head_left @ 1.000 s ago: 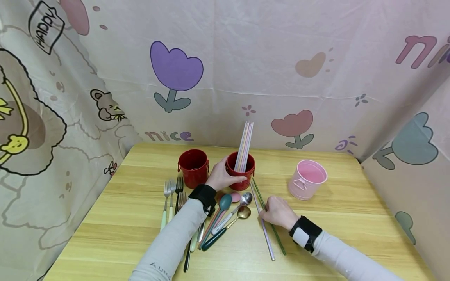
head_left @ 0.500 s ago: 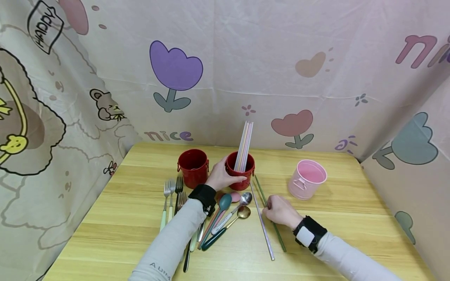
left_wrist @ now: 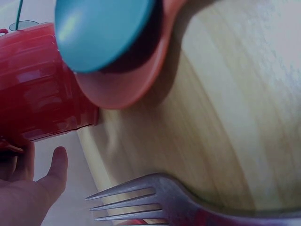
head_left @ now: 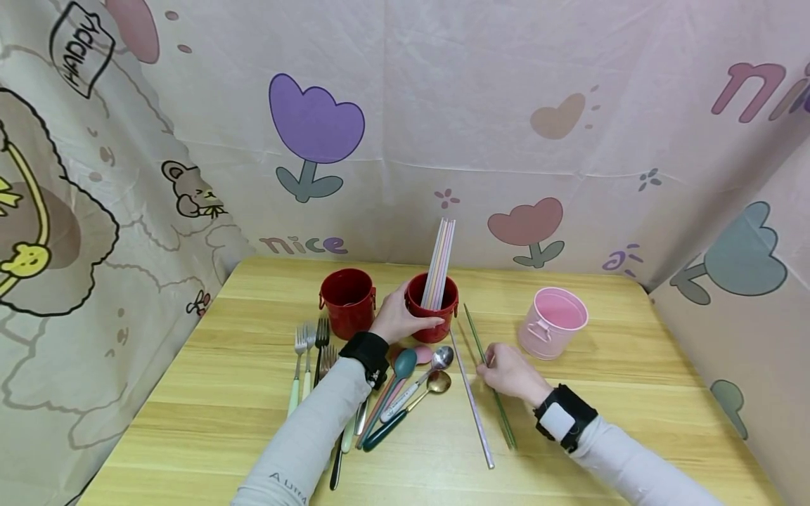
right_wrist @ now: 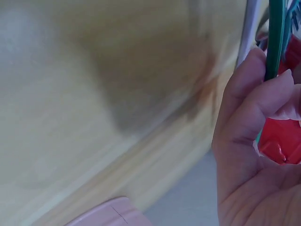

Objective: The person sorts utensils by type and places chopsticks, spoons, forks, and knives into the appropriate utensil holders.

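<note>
My left hand (head_left: 400, 318) holds the side of a small red bucket (head_left: 436, 329), its thumb lying across the front. A bundle of pale pastel chopsticks (head_left: 439, 263) stands tilted in that bucket. In the left wrist view the hand's fingers are beside the red bucket wall (left_wrist: 37, 84). My right hand (head_left: 511, 372) pinches a green chopstick (head_left: 500, 411) between thumb and fingers; the right wrist view shows the grip on the green chopstick (right_wrist: 275, 37) closely. A lavender chopstick (head_left: 474, 414) lies on the table just left of it.
Another red bucket (head_left: 348, 306) stands at back left and a pink bucket (head_left: 553, 323) at right. Several forks (head_left: 300, 344) lie left of the left forearm. Several spoons, including a teal spoon (head_left: 405, 364) and a gold-bowled spoon (head_left: 439, 382), lie before the held bucket.
My right hand has moved slightly right and away from me with the green chopstick, widening its gap from the lavender one. My left hand and the bucket have stayed put.
</note>
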Demonstrator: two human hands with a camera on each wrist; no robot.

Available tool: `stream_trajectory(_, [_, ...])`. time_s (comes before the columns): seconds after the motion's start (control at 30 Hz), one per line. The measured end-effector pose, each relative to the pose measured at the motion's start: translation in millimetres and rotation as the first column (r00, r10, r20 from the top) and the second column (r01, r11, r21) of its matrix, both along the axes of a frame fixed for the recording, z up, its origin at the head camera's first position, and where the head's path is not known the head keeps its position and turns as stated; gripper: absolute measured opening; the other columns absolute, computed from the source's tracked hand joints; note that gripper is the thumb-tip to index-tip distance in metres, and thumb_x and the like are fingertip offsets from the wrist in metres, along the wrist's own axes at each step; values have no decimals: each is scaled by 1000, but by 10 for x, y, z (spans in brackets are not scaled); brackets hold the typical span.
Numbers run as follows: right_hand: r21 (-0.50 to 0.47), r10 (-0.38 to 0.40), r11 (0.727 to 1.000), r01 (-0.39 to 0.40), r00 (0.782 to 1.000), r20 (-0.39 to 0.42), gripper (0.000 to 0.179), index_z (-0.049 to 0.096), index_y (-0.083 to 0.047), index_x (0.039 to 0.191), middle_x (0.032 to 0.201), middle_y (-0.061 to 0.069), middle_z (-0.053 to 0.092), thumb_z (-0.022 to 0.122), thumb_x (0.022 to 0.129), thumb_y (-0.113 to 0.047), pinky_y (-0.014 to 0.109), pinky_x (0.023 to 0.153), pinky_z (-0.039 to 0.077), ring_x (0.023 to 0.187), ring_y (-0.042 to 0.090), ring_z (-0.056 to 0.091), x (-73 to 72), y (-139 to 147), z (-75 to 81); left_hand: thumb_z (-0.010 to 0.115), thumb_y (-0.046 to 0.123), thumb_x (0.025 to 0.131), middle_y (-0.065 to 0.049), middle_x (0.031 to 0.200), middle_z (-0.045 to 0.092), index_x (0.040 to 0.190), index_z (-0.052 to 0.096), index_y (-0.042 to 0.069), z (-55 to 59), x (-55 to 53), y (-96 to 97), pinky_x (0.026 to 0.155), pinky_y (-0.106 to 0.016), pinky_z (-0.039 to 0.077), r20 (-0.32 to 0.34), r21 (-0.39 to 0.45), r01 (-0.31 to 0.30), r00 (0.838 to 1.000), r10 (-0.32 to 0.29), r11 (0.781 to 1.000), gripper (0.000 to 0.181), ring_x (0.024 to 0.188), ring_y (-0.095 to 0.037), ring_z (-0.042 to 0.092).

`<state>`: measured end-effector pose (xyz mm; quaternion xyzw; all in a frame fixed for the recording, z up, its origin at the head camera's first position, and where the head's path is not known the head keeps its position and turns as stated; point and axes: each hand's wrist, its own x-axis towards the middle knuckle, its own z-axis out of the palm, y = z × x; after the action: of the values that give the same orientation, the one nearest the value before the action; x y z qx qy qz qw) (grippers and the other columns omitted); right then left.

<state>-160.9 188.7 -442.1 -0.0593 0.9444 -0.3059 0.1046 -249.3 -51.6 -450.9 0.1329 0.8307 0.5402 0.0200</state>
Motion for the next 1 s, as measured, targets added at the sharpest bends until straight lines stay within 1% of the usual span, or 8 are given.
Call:
stream_trajectory(0.23, [-42, -2, 999, 1, 1000, -24, 11, 60, -4, 87, 71, 5, 63, 66, 89, -13, 27, 49, 45, 55, 14, 54, -61, 23, 112, 89, 27, 76, -5, 146, 58, 148, 44, 19, -22, -26, -6, 111, -51, 47, -5, 4, 5, 1000, -5, 1000, 86, 134, -29, 54])
stream_trajectory(0.37, [-58, 1, 998, -4, 999, -41, 11, 59, -4, 87, 67, 3, 61, 65, 90, -14, 26, 47, 43, 54, 13, 53, -97, 33, 192, 89, 27, 76, -5, 145, 58, 148, 44, 20, -24, -30, -8, 111, -51, 47, 5, 13, 6, 1000, -6, 1000, 86, 134, -28, 54])
stream_trajectory(0.47, [-72, 9, 997, -14, 997, -72, 12, 59, -4, 87, 65, 1, 58, 64, 89, -15, 25, 46, 41, 53, 11, 51, -130, 39, 259, 89, 27, 76, -4, 145, 58, 148, 44, 20, -15, -27, -7, 111, -50, 47, 11, 13, 3, 1000, -4, 1000, 86, 134, -28, 54])
stream_trajectory(0.57, [-89, 11, 996, -19, 995, -97, 13, 59, -3, 90, 67, 2, 61, 62, 89, -15, 25, 48, 43, 55, 10, 52, -170, 39, 330, 89, 26, 76, -4, 145, 58, 148, 44, 21, -9, -24, -4, 111, -50, 47, 12, 12, 2, 1000, -2, 1000, 85, 134, -28, 54])
stream_trajectory(0.77, [-165, -17, 986, -1, 994, -110, 13, 57, 0, 99, 77, 12, 70, 56, 92, -11, 25, 54, 48, 60, 13, 64, -256, 2, 453, 89, 24, 76, -5, 145, 59, 147, 45, 20, -6, -17, 0, 112, -50, 47, 11, 16, -2, 1000, 2, 1000, 85, 134, -28, 54])
stream_trajectory(0.87, [-212, -35, 977, 3, 988, -152, 16, 57, 1, 104, 80, 14, 71, 54, 93, -10, 24, 56, 50, 60, 12, 65, -298, -36, 506, 89, 24, 76, -4, 145, 59, 147, 45, 20, 7, -4, 3, 112, -49, 47, 13, 14, -4, 1000, 4, 1000, 84, 134, -27, 54])
stream_trajectory(1.0, [-286, -65, 958, -5, 970, -235, 14, 58, 2, 104, 81, 16, 70, 56, 95, -8, 22, 55, 50, 60, 9, 64, -364, -107, 587, 89, 24, 77, -4, 145, 59, 148, 44, 20, 27, 16, 9, 112, -49, 47, 15, 7, -7, 1000, 7, 1000, 84, 134, -27, 54])
